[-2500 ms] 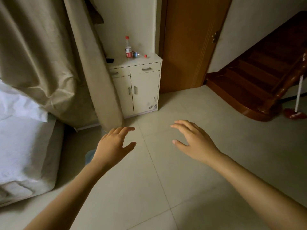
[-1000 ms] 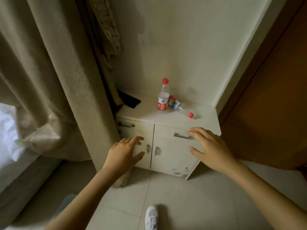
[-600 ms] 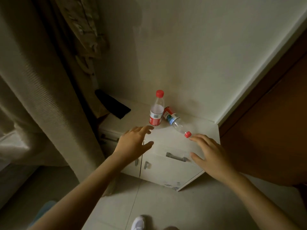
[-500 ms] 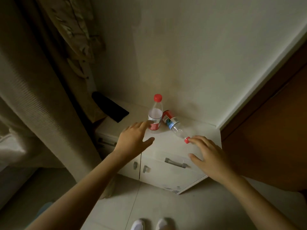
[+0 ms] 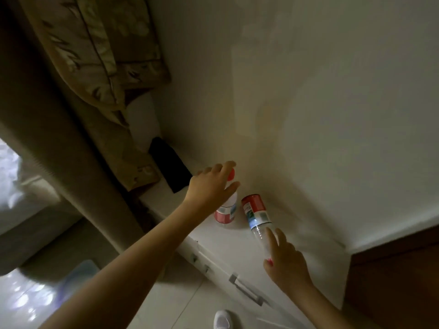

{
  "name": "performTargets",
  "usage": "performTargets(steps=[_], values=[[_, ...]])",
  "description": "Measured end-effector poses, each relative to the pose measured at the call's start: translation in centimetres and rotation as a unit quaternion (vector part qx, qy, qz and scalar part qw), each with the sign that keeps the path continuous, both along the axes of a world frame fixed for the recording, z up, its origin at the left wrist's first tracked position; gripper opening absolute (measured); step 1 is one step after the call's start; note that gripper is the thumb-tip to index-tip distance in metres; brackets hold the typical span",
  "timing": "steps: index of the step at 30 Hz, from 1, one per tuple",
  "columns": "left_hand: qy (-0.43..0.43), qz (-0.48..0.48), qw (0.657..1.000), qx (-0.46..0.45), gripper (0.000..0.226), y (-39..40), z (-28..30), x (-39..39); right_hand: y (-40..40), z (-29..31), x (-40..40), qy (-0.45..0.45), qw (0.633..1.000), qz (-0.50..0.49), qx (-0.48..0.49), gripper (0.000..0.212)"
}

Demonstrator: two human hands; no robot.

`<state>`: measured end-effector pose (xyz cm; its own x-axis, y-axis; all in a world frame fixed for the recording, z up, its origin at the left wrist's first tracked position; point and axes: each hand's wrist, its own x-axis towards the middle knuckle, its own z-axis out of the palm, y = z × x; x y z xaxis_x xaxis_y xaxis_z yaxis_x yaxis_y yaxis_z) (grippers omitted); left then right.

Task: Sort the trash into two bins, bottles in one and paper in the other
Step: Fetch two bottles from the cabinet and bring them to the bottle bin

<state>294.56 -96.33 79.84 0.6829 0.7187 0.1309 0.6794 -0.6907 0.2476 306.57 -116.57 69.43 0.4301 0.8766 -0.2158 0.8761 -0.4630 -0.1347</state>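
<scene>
Reaching over the cabinet (image 5: 237, 257), the left hand (image 5: 209, 188) grasped the upright bottle (image 5: 225, 210); the right hand (image 5: 285, 260), fingers relaxed, touched the lying bottle (image 5: 255, 212).

We could read no text. The upright bottle (image 5: 226, 210), at the frame's centre, wore a red and white label, and the lying bottle (image 5: 257, 218) just right of it a red, white and blue one, but the print was too blurred.
</scene>
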Motion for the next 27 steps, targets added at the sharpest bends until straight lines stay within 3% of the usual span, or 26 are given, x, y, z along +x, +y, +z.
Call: performTargets(steps=[6,10,15,22,27], values=[[-0.005,0.016,1.000,0.026,0.045,-0.3,-0.7,-1.0,2.3,-0.7,1.2,0.084,0.994,0.047,0.049,0.084],[0.001,0.054,0.998,0.030,0.046,-0.3,-0.6,-2.7,3.9,0.0,2.0,0.055,0.995,0.075,0.035,0.079],[0.003,0.086,0.987,0.134,0.045,-0.3,0.3,-5.7,6.0,2.8,2.7,0.031,0.994,0.100,0.033,0.060],[-0.015,0.132,0.966,0.223,0.039,-1.1,2.7,-12.4,8.4,7.6,0.4,0.084,0.975,0.101,0.180,0.039],[-0.014,0.185,0.951,0.246,0.041,-3.0,3.9,-20.0,9.9,11.5,-6.0,0.105,0.927,0.204,0.296,0.032]])
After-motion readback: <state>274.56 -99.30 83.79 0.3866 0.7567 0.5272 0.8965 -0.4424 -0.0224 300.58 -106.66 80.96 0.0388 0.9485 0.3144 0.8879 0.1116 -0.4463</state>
